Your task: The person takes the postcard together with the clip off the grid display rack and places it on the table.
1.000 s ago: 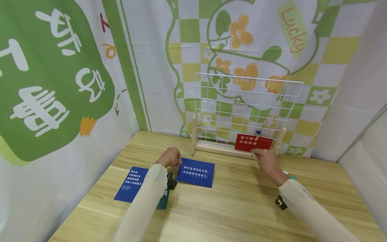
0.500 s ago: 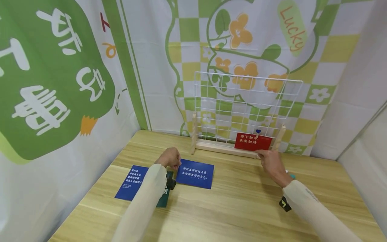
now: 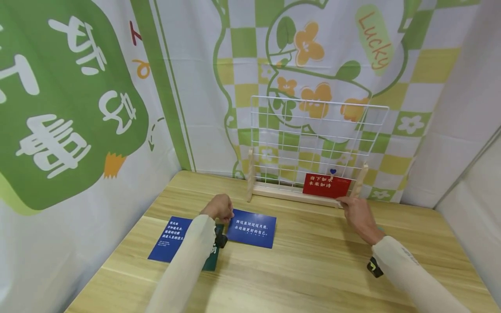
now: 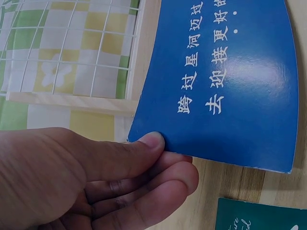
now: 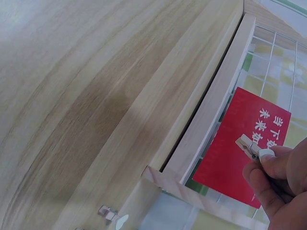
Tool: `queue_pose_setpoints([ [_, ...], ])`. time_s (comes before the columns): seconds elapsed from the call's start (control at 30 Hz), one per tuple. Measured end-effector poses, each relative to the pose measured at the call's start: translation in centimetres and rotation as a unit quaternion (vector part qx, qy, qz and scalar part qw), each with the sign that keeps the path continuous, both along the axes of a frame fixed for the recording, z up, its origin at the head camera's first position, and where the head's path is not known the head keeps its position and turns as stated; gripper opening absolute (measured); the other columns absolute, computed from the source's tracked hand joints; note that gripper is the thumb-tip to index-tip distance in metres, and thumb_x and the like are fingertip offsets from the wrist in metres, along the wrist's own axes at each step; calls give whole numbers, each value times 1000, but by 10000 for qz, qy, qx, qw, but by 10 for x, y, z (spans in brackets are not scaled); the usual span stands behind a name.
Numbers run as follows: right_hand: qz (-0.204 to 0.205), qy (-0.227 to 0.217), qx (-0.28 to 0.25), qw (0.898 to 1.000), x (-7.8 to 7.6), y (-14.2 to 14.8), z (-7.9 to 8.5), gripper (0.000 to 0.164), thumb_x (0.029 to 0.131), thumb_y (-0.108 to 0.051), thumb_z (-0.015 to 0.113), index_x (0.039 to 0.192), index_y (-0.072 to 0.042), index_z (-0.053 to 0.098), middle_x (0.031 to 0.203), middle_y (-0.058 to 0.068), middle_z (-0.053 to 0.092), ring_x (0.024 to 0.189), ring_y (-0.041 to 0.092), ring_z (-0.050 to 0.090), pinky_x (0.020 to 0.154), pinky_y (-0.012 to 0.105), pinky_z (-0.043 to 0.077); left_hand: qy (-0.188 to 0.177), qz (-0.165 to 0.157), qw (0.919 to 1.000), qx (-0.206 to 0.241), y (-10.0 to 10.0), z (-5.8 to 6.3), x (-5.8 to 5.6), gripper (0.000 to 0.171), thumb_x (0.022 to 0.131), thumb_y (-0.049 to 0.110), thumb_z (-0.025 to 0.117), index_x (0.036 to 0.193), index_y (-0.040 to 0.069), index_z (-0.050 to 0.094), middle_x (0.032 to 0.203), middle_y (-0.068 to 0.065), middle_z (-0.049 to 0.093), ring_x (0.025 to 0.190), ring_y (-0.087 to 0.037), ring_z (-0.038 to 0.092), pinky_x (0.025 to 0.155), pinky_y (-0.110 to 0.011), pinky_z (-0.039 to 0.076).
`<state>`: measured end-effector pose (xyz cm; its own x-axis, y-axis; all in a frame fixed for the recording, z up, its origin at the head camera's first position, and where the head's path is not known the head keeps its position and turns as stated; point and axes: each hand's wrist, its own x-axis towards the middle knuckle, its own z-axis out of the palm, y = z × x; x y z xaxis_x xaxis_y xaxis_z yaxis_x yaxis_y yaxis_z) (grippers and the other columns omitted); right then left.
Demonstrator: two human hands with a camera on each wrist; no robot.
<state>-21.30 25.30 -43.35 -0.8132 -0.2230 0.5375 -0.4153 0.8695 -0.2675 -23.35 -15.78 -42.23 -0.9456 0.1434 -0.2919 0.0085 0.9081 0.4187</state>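
Note:
My left hand [image 3: 220, 208] pinches a corner of a blue card [image 3: 252, 240] with white writing, thumb on top. The left wrist view shows this card bowed in a slight curve. A red card [image 3: 318, 191] is clipped at its top to the white wire grid rack [image 3: 251, 178] by a peg with a blue heart [image 3: 333, 171]. Just under the red card's lower right part is my right hand [image 3: 358, 217]. In the right wrist view it pinches a small wooden clothespin [image 5: 245, 144] with a white end piece, which overlaps the red card there.
Another blue card [image 3: 166, 239] and a dark green card [image 3: 212, 261], partly hidden by the left arm, lie on the wooden table [image 3: 305, 278]. A clothespin with a mint heart [image 5: 108, 212] lies by the rack's foot. Printed curtains [image 3: 203, 130] stand behind and at the left.
My right hand has slid a little to the right along the red card's lower edge. The left hand keeps its pinch on the blue card, which has moved very slightly nearer.

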Motion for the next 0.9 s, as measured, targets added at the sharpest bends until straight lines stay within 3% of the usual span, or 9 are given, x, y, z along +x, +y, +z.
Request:
queue_pose_setpoints([
  [0.2,-109,-179,-12,9998,-1,8,0,19,82,4,58,95,0,70,76,20,69,56,26,61,46,33,48,5,76,9999,72,1,-3,-2,14,82,5,66,68,5,64,59,-4,64,50,-10,55,50,-20,43],
  [0.37,-92,-65,-28,9999,-1,16,-3,19,80,6,59,92,-1,71,73,19,69,52,22,59,44,30,45,-32,89,9999,38,1,-5,-3,14,81,5,66,67,5,64,57,-2,61,49,-9,54,48,-20,42],
  [0.6,12,243,55,9997,2,24,-3,20,80,8,58,92,0,71,78,19,70,62,30,65,50,39,48,-96,224,9997,52,0,-6,-3,14,80,4,67,66,5,63,55,-1,56,48,-10,53,43,-18,40],
  [0.9,-35,430,14,9991,3,35,-4,19,77,9,59,88,0,72,79,19,70,64,31,66,55,43,51,-288,376,9986,224,-2,-5,-1,13,81,3,66,68,3,64,59,-5,60,50,-12,55,41,-18,40],
])
